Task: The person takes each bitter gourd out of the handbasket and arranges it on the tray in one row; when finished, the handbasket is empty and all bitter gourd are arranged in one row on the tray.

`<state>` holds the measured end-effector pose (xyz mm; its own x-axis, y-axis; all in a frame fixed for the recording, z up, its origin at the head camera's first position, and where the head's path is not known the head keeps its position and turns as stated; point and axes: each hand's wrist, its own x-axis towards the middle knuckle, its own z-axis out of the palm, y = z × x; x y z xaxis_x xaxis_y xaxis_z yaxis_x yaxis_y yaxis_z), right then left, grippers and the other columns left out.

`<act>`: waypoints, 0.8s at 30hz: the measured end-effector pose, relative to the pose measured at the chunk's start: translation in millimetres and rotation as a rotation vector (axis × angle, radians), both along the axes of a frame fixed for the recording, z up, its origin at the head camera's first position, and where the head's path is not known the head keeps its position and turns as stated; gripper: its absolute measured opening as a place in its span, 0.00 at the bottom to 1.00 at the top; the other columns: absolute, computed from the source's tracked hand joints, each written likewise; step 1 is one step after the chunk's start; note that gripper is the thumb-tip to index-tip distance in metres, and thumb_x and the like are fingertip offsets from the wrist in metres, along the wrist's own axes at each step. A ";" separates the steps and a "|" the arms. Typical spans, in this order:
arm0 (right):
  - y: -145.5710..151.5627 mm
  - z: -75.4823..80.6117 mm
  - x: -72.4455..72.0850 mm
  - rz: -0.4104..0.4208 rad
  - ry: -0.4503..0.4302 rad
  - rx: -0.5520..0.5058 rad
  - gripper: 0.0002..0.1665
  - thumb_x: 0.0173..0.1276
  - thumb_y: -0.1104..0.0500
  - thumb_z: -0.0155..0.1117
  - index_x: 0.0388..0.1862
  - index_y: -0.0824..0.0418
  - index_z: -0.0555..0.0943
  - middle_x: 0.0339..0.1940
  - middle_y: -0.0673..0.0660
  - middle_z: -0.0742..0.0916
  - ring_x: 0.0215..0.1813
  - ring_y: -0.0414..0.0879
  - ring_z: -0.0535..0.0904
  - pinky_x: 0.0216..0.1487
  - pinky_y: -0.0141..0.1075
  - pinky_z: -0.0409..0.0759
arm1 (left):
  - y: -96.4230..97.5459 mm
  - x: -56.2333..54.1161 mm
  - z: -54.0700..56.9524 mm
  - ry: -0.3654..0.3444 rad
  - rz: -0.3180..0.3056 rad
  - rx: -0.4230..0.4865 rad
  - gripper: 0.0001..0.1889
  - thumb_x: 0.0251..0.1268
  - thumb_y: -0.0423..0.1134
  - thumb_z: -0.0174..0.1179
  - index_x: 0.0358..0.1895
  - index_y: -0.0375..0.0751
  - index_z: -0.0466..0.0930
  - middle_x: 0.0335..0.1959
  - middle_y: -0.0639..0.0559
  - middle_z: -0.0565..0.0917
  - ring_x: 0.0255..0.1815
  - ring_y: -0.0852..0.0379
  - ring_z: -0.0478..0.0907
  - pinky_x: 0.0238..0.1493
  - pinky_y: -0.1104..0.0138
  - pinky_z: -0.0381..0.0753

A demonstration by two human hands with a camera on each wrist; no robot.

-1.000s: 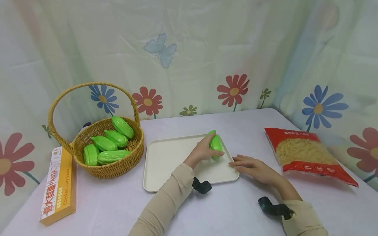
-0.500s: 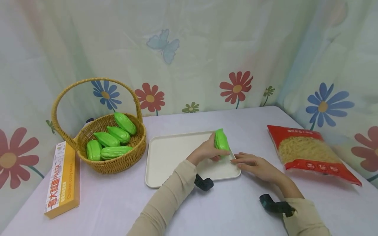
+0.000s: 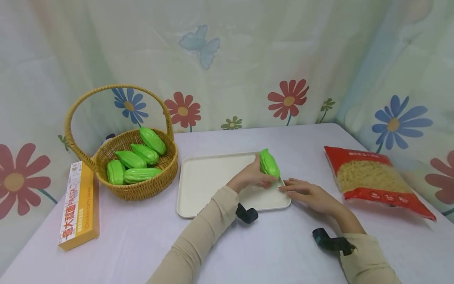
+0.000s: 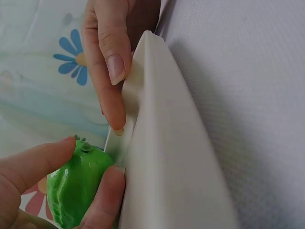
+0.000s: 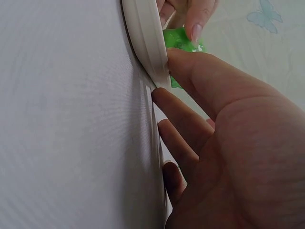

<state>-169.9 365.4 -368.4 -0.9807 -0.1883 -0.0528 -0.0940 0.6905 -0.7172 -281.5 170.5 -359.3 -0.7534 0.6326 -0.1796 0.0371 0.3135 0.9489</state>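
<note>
The step in hand looks like settling one ridged green gourd at the right end of a cream rectangular tray, which rests on the cloth-covered surface. Taking the tray's middle as the centre of a clock seen from the head, the gourd lies at about two o'clock, by the right rim, its length running from eleven toward five. The left hand reaches up from between six and seven and pinches the gourd, thumb and fingers on opposite sides of it; whether the tray already bears its weight cannot be told. The right hand lies just past three o'clock, its fingers fairly straight and loosely spread, the foremost tips at the tray's edge, as if to steady it. At ten o'clock a handled wicker basket holds five similar gourds, so this appears to be an early part of a transfer between basket and tray, though its direction cannot be judged from here. A pasta carton lies between eight and nine, and a red bag of pasta at three, both apart from the hands. If placing is meant, the next move calls for bringing the gourd fully inside the rim, letting it rest, then loosening the left hand gently so it does not roll, while the right hand keeps the tray from sliding.
</note>
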 end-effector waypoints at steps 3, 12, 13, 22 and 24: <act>-0.2 0.6 -0.6 0.004 0.004 -0.001 0.22 0.70 0.50 0.58 0.59 0.56 0.80 0.68 0.65 0.70 0.71 0.65 0.53 0.59 0.68 0.56 | 0.5 -0.7 0.3 -0.002 -0.008 0.002 0.57 0.55 0.35 0.70 0.76 0.45 0.32 0.47 0.40 0.74 0.27 0.52 0.82 0.36 0.67 0.80; 0.6 -0.4 -0.1 0.008 0.000 -0.011 0.22 0.70 0.50 0.58 0.59 0.57 0.80 0.68 0.65 0.69 0.71 0.65 0.52 0.59 0.70 0.54 | -8.1 -2.4 17.8 0.124 -0.113 -0.093 0.41 0.56 0.37 0.69 0.69 0.35 0.54 0.38 0.48 0.76 0.23 0.52 0.80 0.26 0.66 0.81; 0.3 -0.7 0.2 0.011 0.001 -0.012 0.22 0.70 0.51 0.58 0.59 0.57 0.79 0.68 0.65 0.69 0.71 0.65 0.52 0.58 0.70 0.54 | -11.9 -3.3 22.6 0.138 -0.126 -0.117 0.40 0.57 0.38 0.68 0.69 0.33 0.55 0.37 0.48 0.78 0.25 0.51 0.80 0.27 0.66 0.81; 0.1 -2.0 -0.1 0.019 0.000 -0.032 0.22 0.70 0.50 0.58 0.59 0.57 0.79 0.69 0.65 0.68 0.72 0.65 0.52 0.60 0.67 0.56 | -75.0 -14.5 78.8 0.383 0.006 -0.233 0.37 0.63 0.49 0.61 0.71 0.38 0.60 0.61 0.41 0.73 0.57 0.45 0.74 0.56 0.57 0.72; 1.7 -1.7 -0.5 0.028 0.016 -0.028 0.21 0.70 0.51 0.58 0.59 0.57 0.80 0.69 0.65 0.69 0.71 0.65 0.52 0.60 0.67 0.57 | -94.2 -15.2 90.0 0.455 0.088 -0.260 0.33 0.64 0.50 0.60 0.69 0.40 0.64 0.65 0.42 0.69 0.62 0.45 0.69 0.58 0.55 0.70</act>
